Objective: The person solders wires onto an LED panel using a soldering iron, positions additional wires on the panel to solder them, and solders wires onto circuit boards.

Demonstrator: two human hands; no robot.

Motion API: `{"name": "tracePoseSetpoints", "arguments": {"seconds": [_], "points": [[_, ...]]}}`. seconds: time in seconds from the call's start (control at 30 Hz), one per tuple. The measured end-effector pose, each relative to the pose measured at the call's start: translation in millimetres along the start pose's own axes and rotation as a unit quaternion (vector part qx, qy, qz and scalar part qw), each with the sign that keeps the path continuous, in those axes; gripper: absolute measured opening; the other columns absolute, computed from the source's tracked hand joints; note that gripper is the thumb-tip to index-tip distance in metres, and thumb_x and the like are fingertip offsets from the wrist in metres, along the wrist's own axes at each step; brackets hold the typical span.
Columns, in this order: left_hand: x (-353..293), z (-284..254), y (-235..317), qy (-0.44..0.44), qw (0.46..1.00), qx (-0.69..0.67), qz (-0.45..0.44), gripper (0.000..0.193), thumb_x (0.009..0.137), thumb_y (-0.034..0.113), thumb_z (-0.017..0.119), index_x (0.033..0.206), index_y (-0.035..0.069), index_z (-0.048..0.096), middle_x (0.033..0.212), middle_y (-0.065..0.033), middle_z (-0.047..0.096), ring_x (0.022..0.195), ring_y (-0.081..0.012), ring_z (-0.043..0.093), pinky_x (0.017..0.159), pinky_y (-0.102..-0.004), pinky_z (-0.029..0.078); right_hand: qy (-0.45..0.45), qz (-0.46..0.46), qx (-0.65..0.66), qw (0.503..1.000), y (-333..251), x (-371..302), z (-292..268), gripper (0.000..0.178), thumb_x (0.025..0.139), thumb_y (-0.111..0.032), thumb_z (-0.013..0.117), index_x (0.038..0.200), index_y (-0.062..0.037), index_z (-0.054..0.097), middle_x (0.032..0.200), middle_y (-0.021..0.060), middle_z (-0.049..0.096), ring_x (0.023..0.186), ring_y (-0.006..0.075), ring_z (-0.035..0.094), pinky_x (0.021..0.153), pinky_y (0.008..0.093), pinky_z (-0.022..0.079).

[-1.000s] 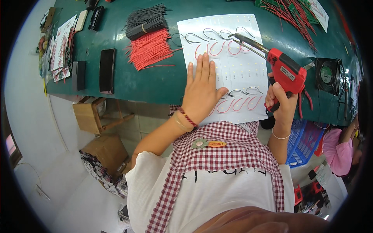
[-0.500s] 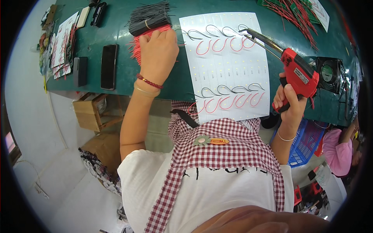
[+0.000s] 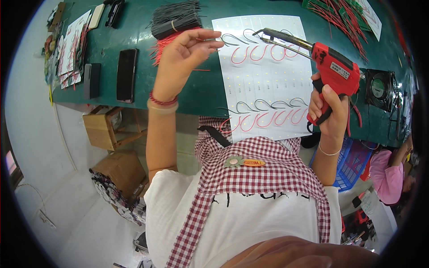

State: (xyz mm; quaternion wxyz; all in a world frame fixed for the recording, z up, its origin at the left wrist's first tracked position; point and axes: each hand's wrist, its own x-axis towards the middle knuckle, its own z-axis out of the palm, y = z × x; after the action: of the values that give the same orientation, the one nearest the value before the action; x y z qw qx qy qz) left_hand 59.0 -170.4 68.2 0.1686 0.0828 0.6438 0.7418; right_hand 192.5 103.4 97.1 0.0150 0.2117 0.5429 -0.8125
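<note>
My right hand (image 3: pixel 330 109) grips a red and black soldering gun (image 3: pixel 338 69) by its handle. Its dark tip points left, over the top part of a white sheet of LED strips (image 3: pixel 268 85). Rows of short black wires (image 3: pixel 263 105) and red wires (image 3: pixel 258 119) curl from the sheet near its top and bottom. My left hand (image 3: pixel 185 56) is at the sheet's upper left edge, with fingers and thumb drawn together; what they hold, if anything, is too small to name. Beside that hand lies a banded bundle of black wires (image 3: pixel 176 20) on top of red wires (image 3: pixel 166 43).
On the green table (image 3: pixel 178 98) are a phone (image 3: pixel 127 75), a dark grey block (image 3: pixel 92 80) and wired sheets (image 3: pixel 71 53) at left. Red-wired green boards (image 3: pixel 342 18) lie at far right, a black fan (image 3: pixel 380 87) below. A blue crate (image 3: pixel 353 163) and a pink-sleeved person (image 3: pixel 386 176) are at right.
My left hand has moved off the wire bundle, rightward to the sheet's edge. The soldering gun has shifted left, its tip further over the sheet. The sheet sits slightly further right in view.
</note>
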Motion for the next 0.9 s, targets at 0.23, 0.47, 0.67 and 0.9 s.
{"name": "tracePoseSetpoints", "arguments": {"seconds": [0.23, 0.47, 0.67, 0.9], "points": [[12.0, 5.7, -39.6, 0.08, 0.957, 0.273, 0.055, 0.012, 0.085, 0.007, 0.062, 0.093, 0.0, 0.057, 0.068, -0.0053, 0.069, 0.055, -0.0178, 0.063, 0.052, -0.0289, 0.048, 0.01, 0.02, -0.034, 0.999, 15.7, 9.0, 11.9, 0.031, 0.088, -0.017, 0.059, 0.106, 0.0084, 0.055, 0.056, 0.0015, 0.045, 0.041, 0.0078, 0.041, 0.04, 0.0235, 0.035], [9.4, 18.8, -57.1, 0.108, 0.775, 0.587, 0.209, 0.007, 0.075, 0.01, 0.069, 0.074, 0.008, 0.063, 0.086, -0.0021, 0.066, 0.068, -0.0222, 0.06, 0.055, -0.0343, 0.044, -0.008, 0.016, -0.094, 0.995, 26.4, 9.7, 23.3, 0.026, 0.087, -0.011, 0.061, 0.105, 0.0068, 0.059, 0.053, -0.0014, 0.048, 0.04, 0.0058, 0.042, 0.041, 0.0224, 0.035], [12.4, 23.3, -65.1, 0.107, 0.738, 0.616, 0.255, 0.011, 0.069, 0.007, 0.068, 0.068, 0.009, 0.058, 0.101, 0.0044, 0.064, 0.094, -0.0196, 0.054, 0.072, -0.0357, 0.035, -0.013, 0.02, -0.158, 0.987, 32.0, 11.6, 21.6, 0.017, 0.084, -0.012, 0.066, 0.094, 0.001, 0.062, 0.055, -0.0013, 0.052, 0.042, 0.0054, 0.047, 0.041, 0.0218, 0.036], [13.8, 20.5, -64.1, 0.104, 0.744, 0.607, 0.261, 0.01, 0.07, 0.008, 0.07, 0.071, 0.009, 0.059, 0.1, 0.0039, 0.064, 0.093, -0.0189, 0.054, 0.074, -0.0361, 0.034, -0.002, 0.025, -0.21, 0.977, 38.1, 9.7, 21.9, 0.016, 0.084, -0.014, 0.068, 0.091, -0.0007, 0.062, 0.054, -0.0025, 0.053, 0.044, 0.0047, 0.047, 0.041, 0.0212, 0.036]]}}
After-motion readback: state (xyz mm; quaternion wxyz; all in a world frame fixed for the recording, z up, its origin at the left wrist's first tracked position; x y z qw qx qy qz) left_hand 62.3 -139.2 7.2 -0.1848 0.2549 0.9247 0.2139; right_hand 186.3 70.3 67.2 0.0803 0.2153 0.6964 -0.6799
